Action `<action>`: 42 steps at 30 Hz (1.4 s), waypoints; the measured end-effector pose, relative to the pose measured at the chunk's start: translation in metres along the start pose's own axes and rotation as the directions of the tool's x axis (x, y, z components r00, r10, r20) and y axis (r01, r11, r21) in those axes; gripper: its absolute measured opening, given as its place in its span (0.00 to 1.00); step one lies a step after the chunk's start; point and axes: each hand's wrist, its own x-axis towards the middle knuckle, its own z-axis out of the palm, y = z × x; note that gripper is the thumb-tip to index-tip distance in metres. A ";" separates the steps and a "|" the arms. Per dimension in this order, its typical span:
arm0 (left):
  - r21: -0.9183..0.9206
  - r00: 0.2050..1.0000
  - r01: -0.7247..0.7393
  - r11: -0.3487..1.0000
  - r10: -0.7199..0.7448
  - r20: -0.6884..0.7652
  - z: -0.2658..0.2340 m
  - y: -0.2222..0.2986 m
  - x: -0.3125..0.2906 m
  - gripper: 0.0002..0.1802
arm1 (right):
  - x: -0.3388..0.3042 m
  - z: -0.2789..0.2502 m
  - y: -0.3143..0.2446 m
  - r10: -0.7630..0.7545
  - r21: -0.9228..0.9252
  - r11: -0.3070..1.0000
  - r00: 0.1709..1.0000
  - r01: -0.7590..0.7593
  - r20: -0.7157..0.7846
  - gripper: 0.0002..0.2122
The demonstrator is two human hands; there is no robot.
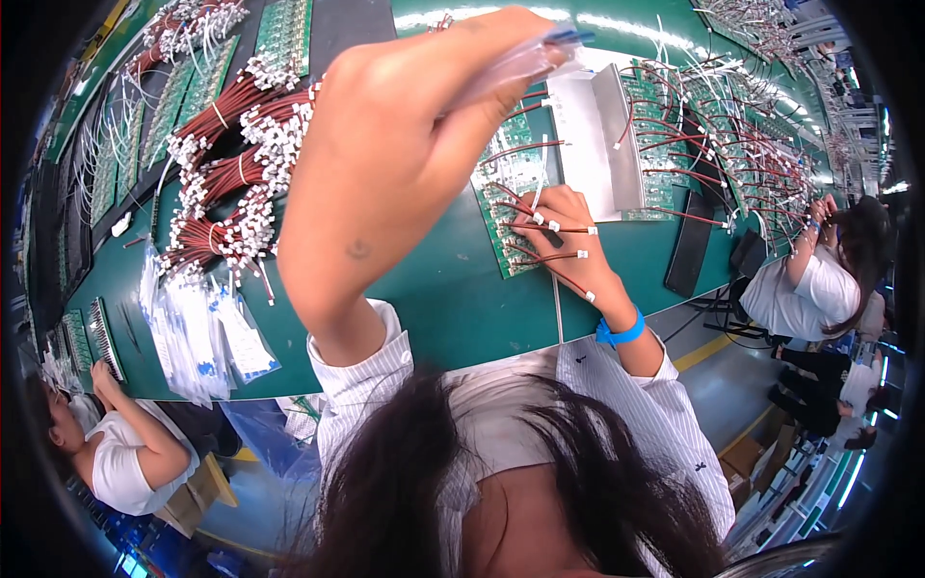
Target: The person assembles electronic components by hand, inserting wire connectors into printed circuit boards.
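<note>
At the head view's 12 o'clock the left hand (414, 96) pinches clear plastic (508, 69), toward 2 the right hand (580, 243), crossed by red wires (573, 230), is at a green circuit board (491, 214), and wire bundles (231, 175) lie toward 10.

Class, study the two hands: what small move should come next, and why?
Probably lower the left hand toward the wired green board: it is raised above the table, gripping clear plastic, while the right hand is at that board.

Flat green circuit board (497, 220), reddish wires (572, 230)
</note>
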 end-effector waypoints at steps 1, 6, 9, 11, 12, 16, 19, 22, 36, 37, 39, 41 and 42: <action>-0.021 0.999 -0.029 0.999 0.029 -0.023 0.002 -0.002 0.000 0.13 | 0.000 0.001 -0.002 0.000 0.001 1.000 1.000 0.000 0.000 0.08; -0.023 0.999 -0.024 0.999 0.023 -0.042 0.003 -0.002 -0.001 0.13 | -0.005 0.004 -0.008 -0.163 -0.260 0.953 0.987 0.154 -0.014 0.10; -0.019 1.000 -0.003 1.000 0.003 -0.018 0.002 -0.002 0.000 0.13 | -0.007 0.003 -0.008 -0.140 -0.267 0.954 0.990 0.137 0.005 0.10; 0.002 0.999 0.000 1.000 0.000 -0.037 0.002 -0.003 0.000 0.13 | -0.008 0.004 -0.008 -0.128 -0.280 0.952 0.992 0.126 0.009 0.11; 0.003 0.999 0.000 1.000 0.000 -0.037 0.002 -0.003 0.000 0.13 | -0.009 0.004 -0.008 -0.116 -0.294 0.949 0.993 0.115 0.013 0.11; -0.027 0.999 -0.016 0.999 0.015 -0.037 0.005 -0.002 0.001 0.13 | -0.013 0.006 -0.003 -0.109 -0.267 0.957 0.994 0.111 0.025 0.12; -0.024 0.994 -0.099 0.995 0.098 -0.039 0.005 -0.005 0.001 0.13 | -0.015 0.007 -0.001 -0.131 -0.236 0.965 0.991 0.117 -0.042 0.12; 0.006 0.984 -0.177 0.984 0.177 -0.019 0.008 -0.009 0.001 0.14 | -0.014 0.000 -0.004 -0.089 -0.168 0.982 0.996 0.085 -0.015 0.12; -0.016 0.980 -0.122 0.992 0.123 0.154 0.018 0.007 0.003 0.12 | 0.074 -0.109 -0.079 -0.307 -0.074 0.946 0.804 0.314 -0.509 0.09; -0.006 0.980 -0.128 0.992 0.128 0.149 0.020 0.008 0.002 0.12 | 0.077 -0.108 -0.083 -0.276 -0.030 0.954 0.833 0.299 -0.480 0.09; -0.001 0.978 -0.130 0.991 0.129 0.167 0.021 0.011 0.001 0.12 | 0.083 -0.108 -0.086 -0.280 -0.006 0.951 0.853 0.309 -0.440 0.09; -0.008 0.978 -0.105 0.994 0.105 0.179 0.023 0.014 0.000 0.12 | 0.081 -0.106 -0.087 -0.268 0.004 0.955 0.867 0.297 -0.420 0.08; -0.018 0.975 -0.131 0.991 0.132 0.180 0.023 0.013 -0.001 0.12 | 0.079 -0.104 -0.087 -0.240 0.027 0.961 0.879 0.275 -0.412 0.08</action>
